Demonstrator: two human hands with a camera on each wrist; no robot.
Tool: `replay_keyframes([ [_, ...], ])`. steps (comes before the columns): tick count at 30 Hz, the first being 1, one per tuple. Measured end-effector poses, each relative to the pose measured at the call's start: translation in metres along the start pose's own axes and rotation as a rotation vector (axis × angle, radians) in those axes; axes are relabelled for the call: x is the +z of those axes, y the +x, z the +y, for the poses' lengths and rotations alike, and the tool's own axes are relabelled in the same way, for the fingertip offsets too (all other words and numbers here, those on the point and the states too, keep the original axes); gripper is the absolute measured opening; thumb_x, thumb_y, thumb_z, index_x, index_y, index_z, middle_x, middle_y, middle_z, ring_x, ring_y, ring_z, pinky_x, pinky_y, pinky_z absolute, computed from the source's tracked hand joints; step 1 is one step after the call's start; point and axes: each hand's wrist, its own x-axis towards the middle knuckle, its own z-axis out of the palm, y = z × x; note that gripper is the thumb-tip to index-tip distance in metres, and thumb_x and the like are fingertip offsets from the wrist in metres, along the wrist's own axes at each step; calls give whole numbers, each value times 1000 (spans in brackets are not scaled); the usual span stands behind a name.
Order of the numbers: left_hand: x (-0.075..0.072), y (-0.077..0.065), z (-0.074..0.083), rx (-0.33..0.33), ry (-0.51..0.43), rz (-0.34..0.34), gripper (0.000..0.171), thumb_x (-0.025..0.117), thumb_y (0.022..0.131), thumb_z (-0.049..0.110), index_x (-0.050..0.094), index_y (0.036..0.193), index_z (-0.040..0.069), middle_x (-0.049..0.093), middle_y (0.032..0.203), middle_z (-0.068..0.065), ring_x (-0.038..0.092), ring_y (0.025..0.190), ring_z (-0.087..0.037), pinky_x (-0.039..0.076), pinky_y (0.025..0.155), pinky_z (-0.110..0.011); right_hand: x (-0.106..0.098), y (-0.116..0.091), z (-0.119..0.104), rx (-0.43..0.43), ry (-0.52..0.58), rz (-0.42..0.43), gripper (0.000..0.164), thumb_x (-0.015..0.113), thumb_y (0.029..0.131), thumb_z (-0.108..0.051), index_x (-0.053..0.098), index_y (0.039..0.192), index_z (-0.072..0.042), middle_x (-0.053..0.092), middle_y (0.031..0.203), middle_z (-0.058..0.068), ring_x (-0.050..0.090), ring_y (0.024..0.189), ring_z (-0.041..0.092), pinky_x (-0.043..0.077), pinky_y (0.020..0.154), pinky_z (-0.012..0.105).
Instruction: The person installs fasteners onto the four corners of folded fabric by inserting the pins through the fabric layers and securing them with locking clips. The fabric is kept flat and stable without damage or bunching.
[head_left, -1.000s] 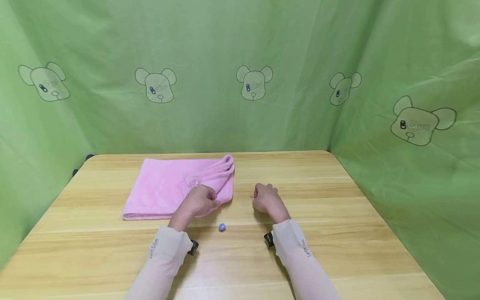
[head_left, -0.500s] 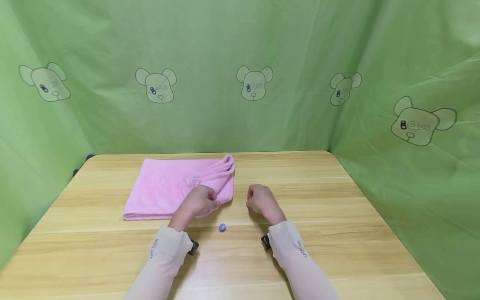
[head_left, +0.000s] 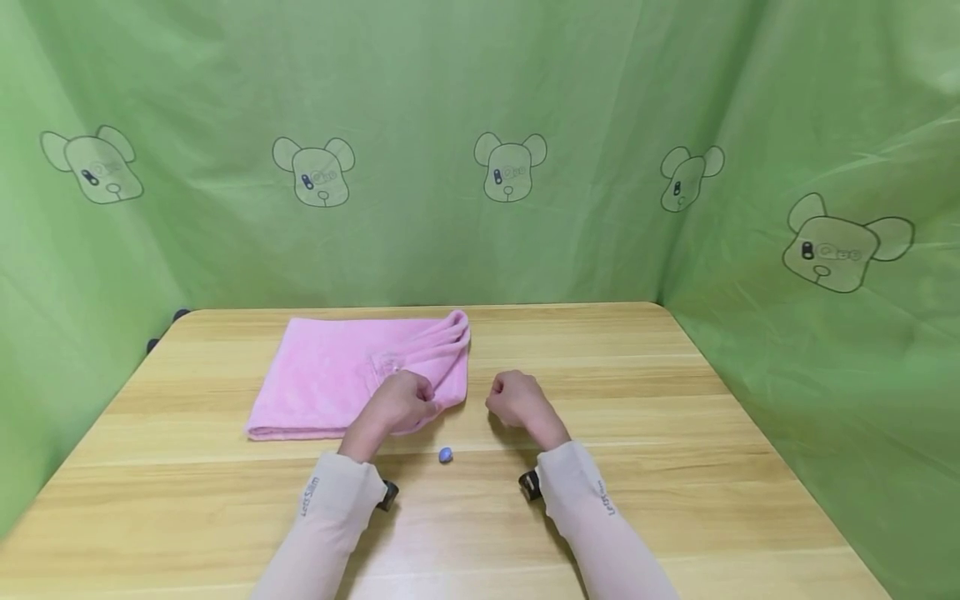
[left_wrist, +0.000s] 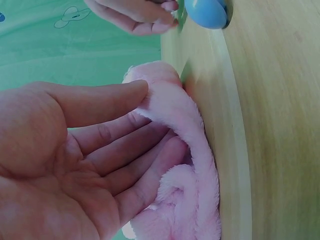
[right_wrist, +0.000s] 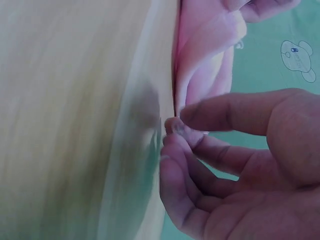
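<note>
Head view: bright, even illumination; pale glare on the bench point(head_left: 442, 546), lower centre. Right wrist view: dimmer, soft-focused.

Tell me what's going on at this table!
A person is working on a fluffy pink cloth with bare hands. The left hand pinches the cloth's edge. The right hand is beside it, not touching it, with its fingertips drawn together; I can't tell if they hold something tiny. The cloth lies on the wooden table, bunched up at one end. A little blue thing sits on the table near it, with no hand touching it.
</note>
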Motion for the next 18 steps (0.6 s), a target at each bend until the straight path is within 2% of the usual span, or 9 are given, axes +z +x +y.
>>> replay_keyframes([
  [4,0,0,-1,-7,-9,-6,17,72,86,14,64,71,9,58,66,1,53,65,-17,48,62,-32,-1,0,-3,-22,26,3,14,55,88,-7,69,84,-9,63,78,4,53,59,18,42,54,29],
  [7,0,0,-1,-9,-16,-6,16,72,86,15,66,73,9,58,65,1,53,64,-16,48,60,-31,-2,1,-4,-16,67,-8,17,53,87,-5,70,87,-7,63,88,6,53,65,20,44,56,31],
  [13,0,0,0,-23,-46,6,12,74,83,10,66,74,7,60,67,-1,55,65,-17,50,61,-31,1,3,-5,-47,85,0,8,61,89,-9,66,85,-5,63,85,5,55,73,21,47,64,33],
  [16,0,0,0,-41,-84,5,6,73,80,5,69,84,5,63,71,-2,57,65,-17,51,60,-30,2,2,-7,-56,112,6,7,65,88,-10,66,83,-5,63,84,4,56,76,20,48,67,34],
  [18,0,0,0,-52,-113,-3,14,71,79,2,71,92,4,64,72,-2,58,63,-17,52,57,-29,2,2,-9,-55,133,3,6,66,88,-10,66,83,-6,63,82,4,56,75,20,49,66,33],
])
